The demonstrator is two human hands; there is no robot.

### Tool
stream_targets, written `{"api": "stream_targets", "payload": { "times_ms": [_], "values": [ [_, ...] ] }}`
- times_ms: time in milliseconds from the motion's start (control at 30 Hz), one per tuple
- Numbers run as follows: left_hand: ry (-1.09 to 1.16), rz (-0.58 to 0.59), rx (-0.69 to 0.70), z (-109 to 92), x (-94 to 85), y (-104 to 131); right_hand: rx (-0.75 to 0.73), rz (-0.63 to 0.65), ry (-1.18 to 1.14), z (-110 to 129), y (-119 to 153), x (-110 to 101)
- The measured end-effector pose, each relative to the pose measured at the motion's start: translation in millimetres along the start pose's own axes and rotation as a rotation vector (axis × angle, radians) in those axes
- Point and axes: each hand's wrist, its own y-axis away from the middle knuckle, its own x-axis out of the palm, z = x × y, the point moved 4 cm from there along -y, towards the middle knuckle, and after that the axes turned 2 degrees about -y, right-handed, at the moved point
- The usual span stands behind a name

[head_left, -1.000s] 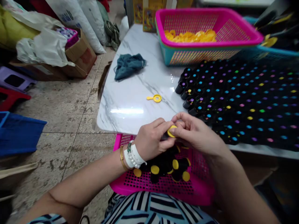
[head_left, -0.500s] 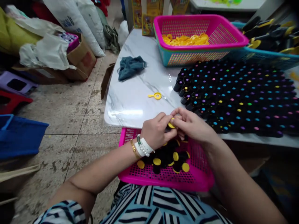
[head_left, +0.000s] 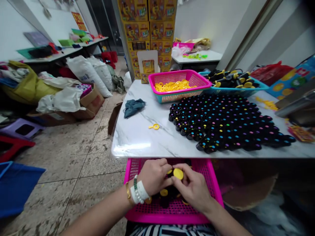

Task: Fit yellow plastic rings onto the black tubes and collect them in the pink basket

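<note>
Over the pink basket (head_left: 172, 218) in my lap, both hands are close together. My right hand (head_left: 194, 190) pinches a piece with a round yellow cap (head_left: 178, 174). Beside it my left hand (head_left: 155, 176) has its fingers closed near another yellow-topped piece (head_left: 169, 171); how firmly it grips is hidden. Below the hands lie several black pieces with yellow caps (head_left: 163, 192). On the marble table (head_left: 137, 141) a yellow ring with a handle (head_left: 156, 126) lies flat, and rows of black cylinders (head_left: 221, 121) with coloured dots stand to the right.
A dark teal cloth (head_left: 134, 107) lies at the table's left. Behind the cylinders are a pink basket (head_left: 152, 78) of yellow parts and a blue basket (head_left: 263, 86) of black and yellow pieces. Yellow boxes (head_left: 161, 29) are stacked at the back. A blue bin (head_left: 19, 188) stands left.
The view has tipped up, showing more of the room. Both hands are lower over the lap basket, and a yellow cap now faces up in my right fingers.
</note>
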Motion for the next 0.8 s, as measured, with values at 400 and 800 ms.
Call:
{"api": "stream_targets", "payload": {
  "times_ms": [400,800],
  "values": [
    [-0.239,-0.204,-0.261,84,-28.4,-70,-0.112,-0.177,0.022,-10,37,-32],
    [0.186,-0.039,-0.038,-67,6.3,-70,-0.161,-0.367,0.137,-36,21,-46]
  ]
}}
